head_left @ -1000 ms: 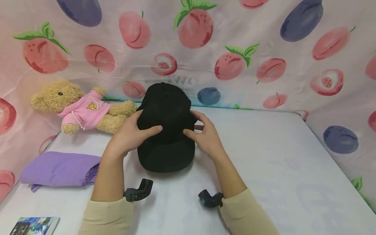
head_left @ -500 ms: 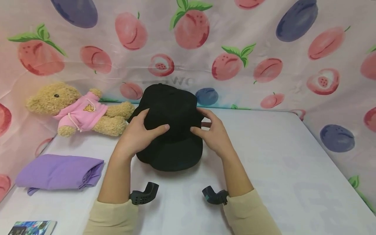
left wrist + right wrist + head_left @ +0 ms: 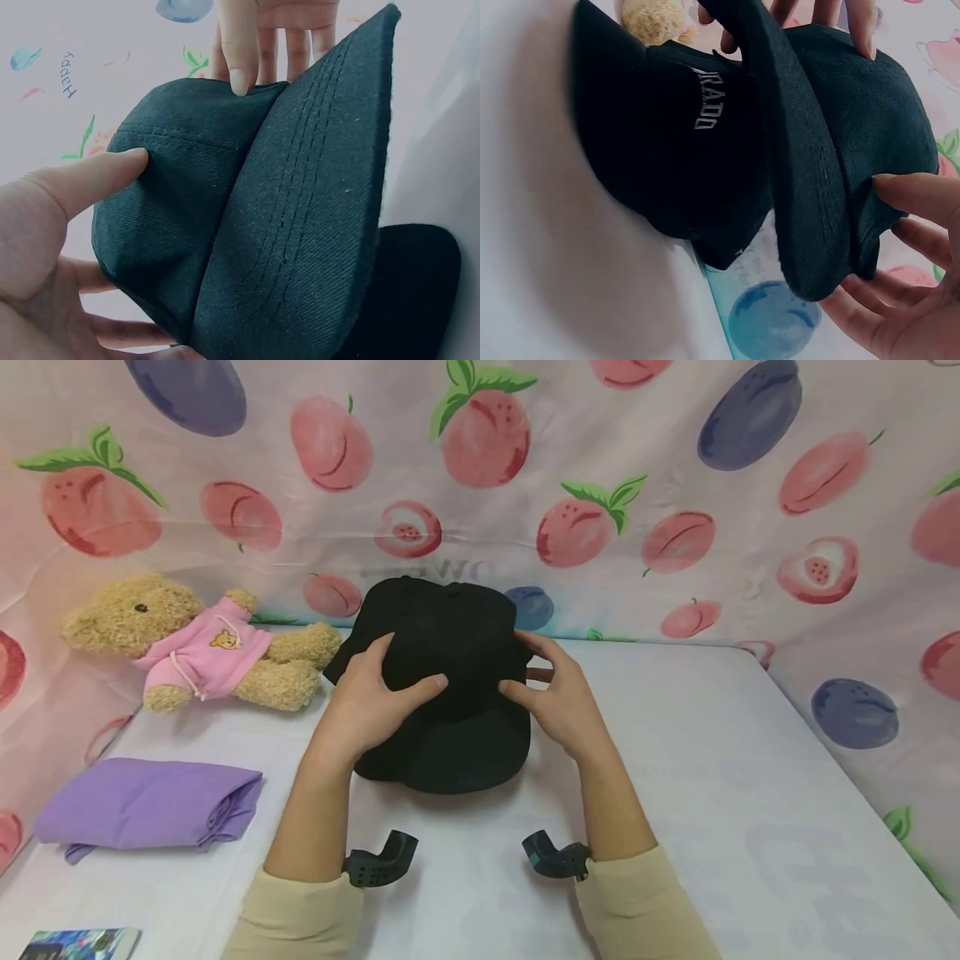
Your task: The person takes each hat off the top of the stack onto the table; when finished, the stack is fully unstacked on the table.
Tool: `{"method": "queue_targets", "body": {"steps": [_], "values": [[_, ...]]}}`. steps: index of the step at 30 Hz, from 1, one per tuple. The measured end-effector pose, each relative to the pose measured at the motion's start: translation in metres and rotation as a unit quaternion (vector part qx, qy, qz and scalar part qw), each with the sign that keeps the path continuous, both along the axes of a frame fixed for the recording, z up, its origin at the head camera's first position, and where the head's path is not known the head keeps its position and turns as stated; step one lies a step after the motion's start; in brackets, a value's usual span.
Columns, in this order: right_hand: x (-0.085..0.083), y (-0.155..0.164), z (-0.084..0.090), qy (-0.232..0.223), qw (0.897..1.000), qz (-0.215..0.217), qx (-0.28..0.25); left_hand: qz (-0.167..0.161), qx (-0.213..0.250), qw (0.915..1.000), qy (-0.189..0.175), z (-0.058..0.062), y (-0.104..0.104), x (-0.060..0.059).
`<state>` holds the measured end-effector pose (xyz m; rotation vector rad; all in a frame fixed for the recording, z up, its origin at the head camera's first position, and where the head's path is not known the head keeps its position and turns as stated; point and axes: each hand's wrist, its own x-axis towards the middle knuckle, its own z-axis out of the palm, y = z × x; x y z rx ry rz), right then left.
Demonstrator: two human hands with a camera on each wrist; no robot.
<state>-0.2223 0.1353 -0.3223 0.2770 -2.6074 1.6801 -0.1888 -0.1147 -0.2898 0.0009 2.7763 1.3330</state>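
Two black baseball caps show, one in front of the other. My left hand (image 3: pixel 367 706) and right hand (image 3: pixel 558 697) grip the front cap (image 3: pixel 472 647) by opposite sides of its crown, thumbs on the front and fingers behind. Its curved brim (image 3: pixel 307 187) points down toward me in the head view. Behind and to its left, the second cap (image 3: pixel 645 135) is partly covered; the right wrist view shows pale lettering on it, partly hidden. That cap sits on the white table, and its brim (image 3: pixel 420 285) pokes out below the held cap's brim.
A teddy bear (image 3: pixel 213 643) in a pink hoodie lies at the back left. Nearer on the left are a folded purple cloth (image 3: pixel 146 802) and a colourful book (image 3: pixel 78 943), cut off by the frame edge. A fruit-print curtain (image 3: pixel 622 410) hangs behind the white table (image 3: pixel 712 777).
Both hands have carried the front cap to the right, uncovering more of the second cap's left side. Their grip looks the same. The head view has shifted slightly.
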Motion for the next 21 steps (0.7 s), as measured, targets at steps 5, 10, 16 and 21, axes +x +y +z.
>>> {"method": "queue_targets", "body": {"steps": [5, 10, 16, 21], "values": [[0.0, 0.008, 0.003, 0.005, 1.0, -0.013, 0.0, -0.008, 0.001, 1.0, 0.005, 0.002, 0.009, -0.003], [0.0, 0.014, 0.009, 0.007, 1.0, -0.022, -0.003, -0.008, 0.005, 0.9999, 0.014, 0.006, 0.016, -0.007], [0.001, 0.022, 0.013, 0.008, 0.999, -0.032, -0.008, -0.008, 0.012, 0.9997, 0.022, 0.007, 0.027, -0.01], [0.002, 0.028, 0.012, 0.011, 0.999, -0.037, -0.014, -0.008, 0.015, 0.9995, 0.028, 0.006, 0.034, -0.01]]}}
